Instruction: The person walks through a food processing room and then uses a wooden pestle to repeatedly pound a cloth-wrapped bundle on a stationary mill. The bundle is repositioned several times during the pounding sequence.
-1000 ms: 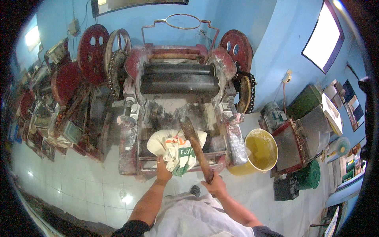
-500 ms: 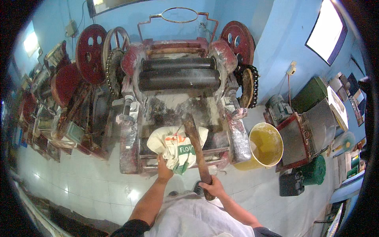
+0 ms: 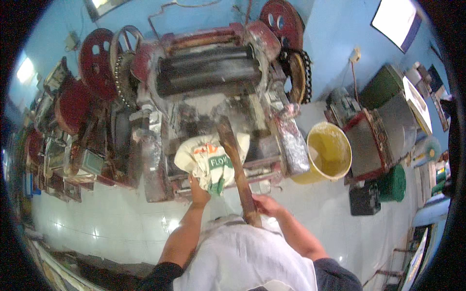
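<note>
Cloth sack [image 3: 196, 154]: bunched, cream with green and orange print, centre of frame, in front of the roller machine [image 3: 156, 174]. Left hand [image 3: 199, 193] grasping its lower-left edge. Right hand [image 3: 268, 206] at the lower end of the wooden bar [image 3: 239, 167], looks to be gripping it; fingers partly hidden behind. Bar slants across the sack's right side; can't tell if they touch.

Handling, my read: sack light and floppy, won't break, folds will shift. Take a full fistful of gathered cloth, not one loose edge. Bar stiff, probably heavier, tip-heavy when held by the end; grip nearer mid-length for control. Surface looks dusty, could slip a bit. Yellow bucket [image 3: 308, 176] stands right of the machine, centre right of frame.
</note>
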Demonstrator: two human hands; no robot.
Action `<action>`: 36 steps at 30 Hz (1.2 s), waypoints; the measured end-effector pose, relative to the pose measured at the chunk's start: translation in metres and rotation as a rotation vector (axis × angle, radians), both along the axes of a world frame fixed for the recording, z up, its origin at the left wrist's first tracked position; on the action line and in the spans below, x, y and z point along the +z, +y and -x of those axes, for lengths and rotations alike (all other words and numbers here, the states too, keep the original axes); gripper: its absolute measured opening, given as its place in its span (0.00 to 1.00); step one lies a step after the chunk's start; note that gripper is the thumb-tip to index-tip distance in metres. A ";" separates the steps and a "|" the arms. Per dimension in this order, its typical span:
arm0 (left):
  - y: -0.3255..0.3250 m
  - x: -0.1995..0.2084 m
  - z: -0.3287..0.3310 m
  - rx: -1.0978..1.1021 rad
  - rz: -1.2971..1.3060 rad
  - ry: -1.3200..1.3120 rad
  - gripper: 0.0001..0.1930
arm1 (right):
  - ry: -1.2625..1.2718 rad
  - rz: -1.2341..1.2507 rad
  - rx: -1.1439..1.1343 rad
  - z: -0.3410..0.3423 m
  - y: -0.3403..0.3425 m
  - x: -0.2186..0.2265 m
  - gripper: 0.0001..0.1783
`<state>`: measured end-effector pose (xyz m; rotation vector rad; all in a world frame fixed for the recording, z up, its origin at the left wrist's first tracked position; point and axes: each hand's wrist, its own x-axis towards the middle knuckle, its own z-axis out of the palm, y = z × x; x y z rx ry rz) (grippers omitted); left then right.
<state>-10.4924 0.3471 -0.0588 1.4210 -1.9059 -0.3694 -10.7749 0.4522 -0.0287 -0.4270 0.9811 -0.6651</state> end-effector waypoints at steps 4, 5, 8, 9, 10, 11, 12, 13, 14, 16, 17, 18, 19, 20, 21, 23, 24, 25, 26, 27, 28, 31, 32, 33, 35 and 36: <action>0.003 0.015 0.005 -0.051 -0.031 0.120 0.33 | 0.042 0.014 -0.062 0.009 0.002 0.005 0.25; 0.000 0.014 0.005 -0.064 -0.018 0.081 0.33 | 0.028 0.008 -0.046 0.011 0.001 0.005 0.23; 0.000 0.011 0.004 -0.062 -0.012 0.073 0.34 | 0.040 -0.010 -0.016 0.011 -0.001 0.013 0.18; 0.001 0.012 0.004 -0.055 -0.002 0.070 0.34 | 0.035 -0.015 -0.034 0.008 -0.002 0.022 0.17; 0.003 0.013 0.003 -0.046 0.008 0.068 0.34 | 0.031 -0.020 -0.051 0.003 -0.003 0.032 0.17; 0.003 0.012 0.004 -0.047 0.018 0.066 0.34 | 0.026 -0.024 -0.077 0.002 -0.001 0.037 0.17; 0.002 0.011 0.006 -0.057 0.005 0.041 0.34 | 0.016 -0.018 -0.077 0.005 0.000 0.030 0.17; 0.001 0.010 0.007 -0.066 -0.007 0.015 0.34 | 0.006 -0.012 -0.076 0.008 0.001 0.019 0.17; 0.001 0.004 0.004 -0.066 -0.019 -0.011 0.34 | -0.005 -0.005 -0.065 0.007 0.000 0.021 0.17; 0.002 -0.008 -0.002 -0.025 -0.048 -0.038 0.34 | 0.022 0.000 -0.084 0.005 0.000 0.025 0.18; 0.001 -0.010 -0.001 -0.012 -0.062 -0.049 0.34 | 0.037 0.003 -0.100 0.005 -0.001 0.030 0.18; 0.000 -0.011 -0.001 -0.043 -0.035 -0.105 0.34 | 0.044 0.029 -0.083 0.008 -0.002 0.025 0.22; -0.003 -0.012 -0.001 -0.074 -0.007 -0.159 0.34 | 0.050 0.054 -0.065 0.011 -0.003 0.017 0.26; -0.003 -0.012 -0.003 -0.098 0.022 -0.215 0.34 | 0.056 0.081 -0.041 0.011 -0.003 0.012 0.30; -0.002 -0.023 -0.013 -0.089 -0.038 -0.106 0.34 | 0.052 0.082 -0.032 0.006 -0.005 0.014 0.31; -0.004 -0.032 -0.018 -0.077 -0.103 0.007 0.34 | 0.051 0.080 -0.036 -0.001 -0.007 0.015 0.31; -0.005 -0.028 -0.013 -0.075 -0.111 0.011 0.34 | 0.048 0.076 -0.041 -0.001 -0.007 0.015 0.32; -0.003 -0.023 -0.012 -0.057 -0.063 -0.097 0.34 | 0.044 0.074 -0.044 -0.001 -0.006 0.016 0.33; -0.003 -0.012 -0.003 -0.051 -0.014 -0.203 0.34 | 0.041 0.069 -0.059 0.002 -0.005 0.017 0.33; -0.001 -0.008 0.001 -0.030 -0.037 -0.053 0.33 | 0.036 0.056 -0.048 0.002 -0.006 0.019 0.31; 0.000 -0.004 0.005 -0.011 -0.061 0.096 0.33 | 0.031 0.042 -0.038 0.002 -0.007 0.021 0.29; 0.001 -0.012 -0.010 0.014 -0.067 0.060 0.34 | 0.017 0.016 -0.005 -0.009 -0.009 0.027 0.29; -0.001 -0.010 -0.010 0.002 -0.064 -0.030 0.35 | 0.016 0.005 -0.009 -0.012 -0.008 0.031 0.30; 0.000 -0.008 -0.009 -0.014 -0.042 -0.070 0.36 | 0.035 0.008 -0.020 -0.014 -0.007 0.035 0.31; 0.001 -0.002 -0.007 -0.050 0.003 -0.149 0.38 | 0.071 0.015 -0.048 -0.017 -0.003 0.045 0.34; 0.002 0.002 -0.003 -0.037 -0.021 -0.072 0.38 | 0.012 0.019 -0.033 -0.018 -0.001 0.043 0.34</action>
